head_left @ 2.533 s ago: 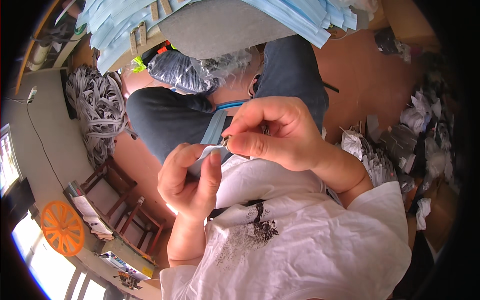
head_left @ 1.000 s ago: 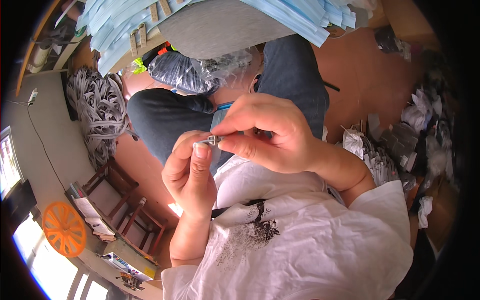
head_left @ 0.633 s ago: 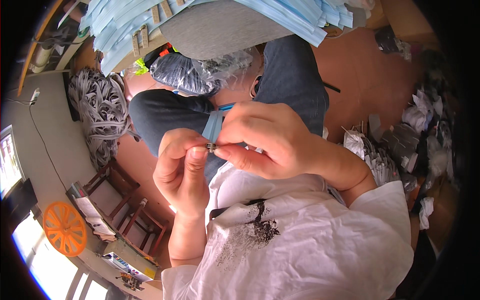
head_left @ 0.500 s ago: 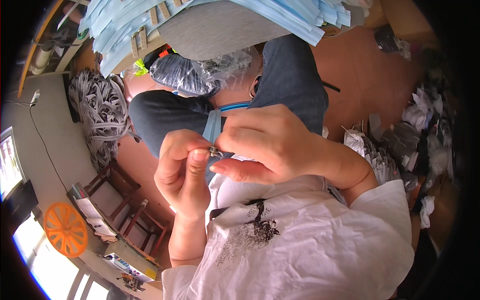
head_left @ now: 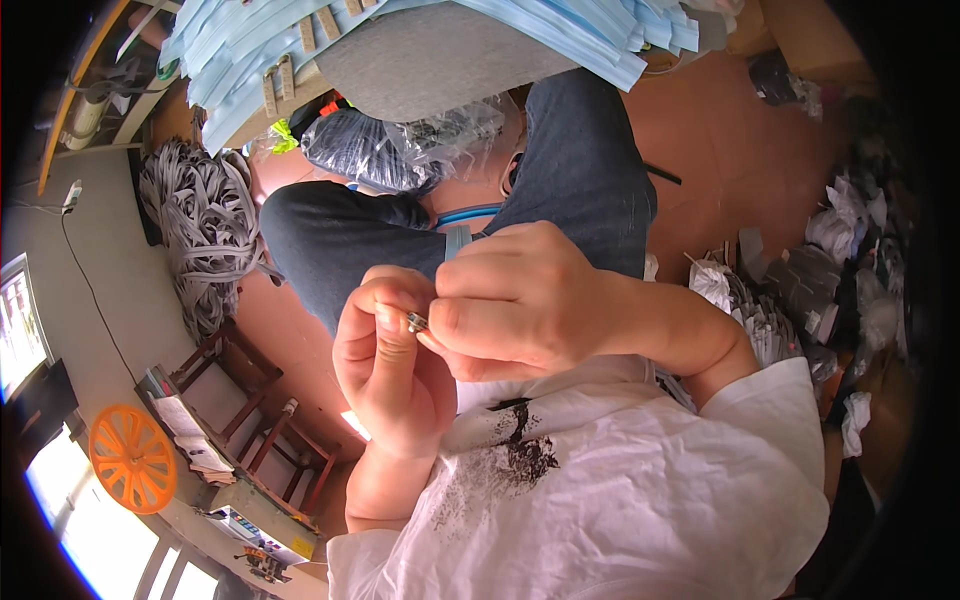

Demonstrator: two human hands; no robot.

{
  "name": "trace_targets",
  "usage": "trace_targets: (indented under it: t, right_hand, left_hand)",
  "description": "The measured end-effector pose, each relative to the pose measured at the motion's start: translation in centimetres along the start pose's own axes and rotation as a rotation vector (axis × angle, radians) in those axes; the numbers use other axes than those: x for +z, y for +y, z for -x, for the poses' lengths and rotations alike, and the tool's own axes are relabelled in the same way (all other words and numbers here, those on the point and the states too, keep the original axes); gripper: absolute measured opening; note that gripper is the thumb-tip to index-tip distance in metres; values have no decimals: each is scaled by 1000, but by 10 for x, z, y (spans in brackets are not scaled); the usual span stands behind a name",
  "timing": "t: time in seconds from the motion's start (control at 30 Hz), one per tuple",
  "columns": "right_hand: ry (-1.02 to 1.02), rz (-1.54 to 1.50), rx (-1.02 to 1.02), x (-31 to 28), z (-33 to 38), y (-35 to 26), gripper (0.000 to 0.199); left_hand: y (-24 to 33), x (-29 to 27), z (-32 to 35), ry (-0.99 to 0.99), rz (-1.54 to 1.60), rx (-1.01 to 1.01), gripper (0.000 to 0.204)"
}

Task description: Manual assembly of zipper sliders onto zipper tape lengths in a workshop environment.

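Observation:
My left hand (head_left: 392, 365) pinches a small metal zipper slider (head_left: 416, 322) between thumb and forefinger. Right up against it, my right hand (head_left: 530, 300) is closed, its fingers around a light blue zipper strip (head_left: 457, 240). The strip's upper part shows above the right hand's knuckles; where it meets the slider is hidden by the fingers. Both hands are held above my lap, in front of my white shirt (head_left: 620, 480).
Many light blue zipper strips (head_left: 245, 75) lie on a table with a grey top (head_left: 440, 60) ahead. Grey tape (head_left: 200, 220) is heaped at left, near a dark wooden rack (head_left: 230, 370). Plastic bags (head_left: 400, 145) sit under the table; scraps (head_left: 840, 230) litter the right.
My left hand has moved right with the slider. The two hands now touch, and the right fingers have closed in beside the slider. Less of the blue strip shows.

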State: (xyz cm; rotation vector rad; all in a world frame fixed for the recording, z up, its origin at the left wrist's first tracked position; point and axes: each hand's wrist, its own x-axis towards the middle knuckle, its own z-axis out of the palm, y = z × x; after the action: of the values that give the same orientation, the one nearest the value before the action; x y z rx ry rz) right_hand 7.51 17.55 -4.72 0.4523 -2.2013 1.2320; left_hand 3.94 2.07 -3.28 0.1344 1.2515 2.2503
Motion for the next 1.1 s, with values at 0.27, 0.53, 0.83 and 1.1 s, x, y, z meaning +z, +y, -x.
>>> trace_targets:
  t: [0.27, 0.53, 0.83, 1.1]
  right_hand:
    - [116, 109, -147, 4, -2, 8, 21]
    - [-50, -26, -58, -10, -5, 10, 24]
    - [-165, 19, 112, -20, -10, -2, 28]
    - [-242, 79, 26, -22, -18, -5, 21]
  left_hand:
    - [11, 19, 5, 160, 259, -226, 15]
    - [3, 1, -3, -31, -108, 62, 14]
    - [9, -4, -7, -104, -453, 251, 14]
    - [13, -4, -8, -103, -410, 154, 14]
